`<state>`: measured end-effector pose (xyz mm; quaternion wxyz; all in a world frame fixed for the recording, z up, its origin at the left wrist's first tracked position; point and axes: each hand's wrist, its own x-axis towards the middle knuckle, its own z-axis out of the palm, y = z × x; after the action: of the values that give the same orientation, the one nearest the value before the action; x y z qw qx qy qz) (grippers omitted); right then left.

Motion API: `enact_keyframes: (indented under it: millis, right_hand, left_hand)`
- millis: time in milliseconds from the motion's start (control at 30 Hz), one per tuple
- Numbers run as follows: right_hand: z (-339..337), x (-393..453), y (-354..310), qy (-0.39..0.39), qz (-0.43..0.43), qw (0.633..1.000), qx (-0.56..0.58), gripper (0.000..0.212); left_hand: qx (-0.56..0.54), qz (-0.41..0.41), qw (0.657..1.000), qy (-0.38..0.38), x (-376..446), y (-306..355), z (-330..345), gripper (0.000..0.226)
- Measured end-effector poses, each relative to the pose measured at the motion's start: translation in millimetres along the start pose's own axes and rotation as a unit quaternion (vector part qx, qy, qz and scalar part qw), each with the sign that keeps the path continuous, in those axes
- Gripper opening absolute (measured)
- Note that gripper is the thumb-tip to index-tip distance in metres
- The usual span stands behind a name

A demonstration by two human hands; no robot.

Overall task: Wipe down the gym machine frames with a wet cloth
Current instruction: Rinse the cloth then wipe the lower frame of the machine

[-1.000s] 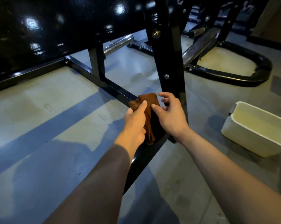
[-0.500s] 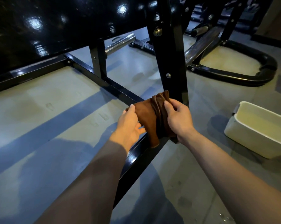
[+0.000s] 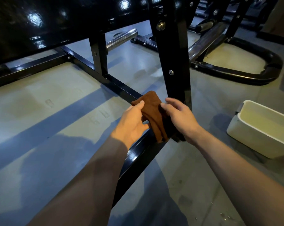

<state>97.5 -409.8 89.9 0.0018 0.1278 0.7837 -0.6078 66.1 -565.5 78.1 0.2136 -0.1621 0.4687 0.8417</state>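
A brown cloth [image 3: 151,110] hangs folded over the black floor bar [image 3: 136,158] of the gym machine frame, at the foot of the black upright post [image 3: 173,59]. My left hand [image 3: 131,124] holds the cloth's left side, thumb underneath and fingers on top. My right hand [image 3: 178,118] is at the cloth's right side with the thumb touching the fabric. Its fingers are spread loosely toward the post. The cloth's lower right part is hidden behind my right hand.
A white rectangular tub [image 3: 260,128] stands on the grey floor to the right. Behind the post lie a chrome bar [image 3: 121,39] and a curved black base tube [image 3: 252,74] of another machine. A glossy black pad [image 3: 48,22] overhangs at the upper left.
My right hand has let go of the bunched cloth and opened its fingers. The cloth now lies flatter over the bar, and my left hand has shifted onto its left side.
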Motion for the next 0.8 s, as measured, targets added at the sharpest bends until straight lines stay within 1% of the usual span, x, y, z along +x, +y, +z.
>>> enact_keyframes:
  millis: [67,100,133,200,267,300,367,433,500,600,667,733,800]
  right_hand:
    - [-4,-5,-1,-0.086,0.042,0.995,0.018,0.025]
    - [-5,-6,-2,-0.108,0.044,0.993,0.010,0.022]
    - [-7,-6,-1,-0.114,0.037,0.993,-0.013,0.019]
    - [-11,-5,1,-0.099,0.025,0.992,-0.072,0.019]
    - [-15,-4,-1,-0.103,0.056,0.989,-0.089,0.023]
    - [-17,-5,-4,-0.124,0.095,0.986,-0.057,0.026]
    - [-21,-7,-8,-0.190,0.178,0.965,0.030,0.033]
    - [-24,-9,-7,-0.242,0.205,0.947,0.050,0.043]
    - [-23,-10,-5,-0.250,0.195,0.948,0.041,0.046]
    - [-22,-11,-10,-0.224,0.158,0.961,0.038,0.031]
    - [-20,-13,-15,-0.212,0.132,0.968,0.030,0.030]
    - [-15,-15,-18,-0.189,0.081,0.979,-0.002,0.027]
    - [-8,-14,-16,-0.123,0.000,0.990,-0.065,0.021]
  left_hand:
    - [0.008,0.003,1.000,0.000,-1,0,0,0.019]
    - [0.027,0.006,1.000,0.006,0,-1,-2,0.020]
    - [0.056,0.014,0.998,0.015,1,-1,-5,0.020]
    - [0.118,0.029,0.992,0.035,4,-3,-13,0.019]
    - [0.134,0.027,0.990,0.034,4,-5,-18,0.020]
    - [0.121,0.017,0.992,0.024,3,-5,-18,0.021]
    - [0.089,-0.004,0.996,-0.005,0,-2,-18,0.022]
    - [0.084,-0.016,0.996,-0.031,-3,0,-16,0.023]
    - [0.082,-0.008,0.996,-0.033,-3,0,-15,0.024]
    - [0.078,0.019,0.997,0.009,-1,0,-16,0.025]
    - [0.078,0.027,0.996,0.023,1,2,-18,0.027]
    - [0.079,0.034,0.996,0.033,1,3,-17,0.030]
    - [0.102,0.049,0.992,0.058,1,3,-14,0.036]
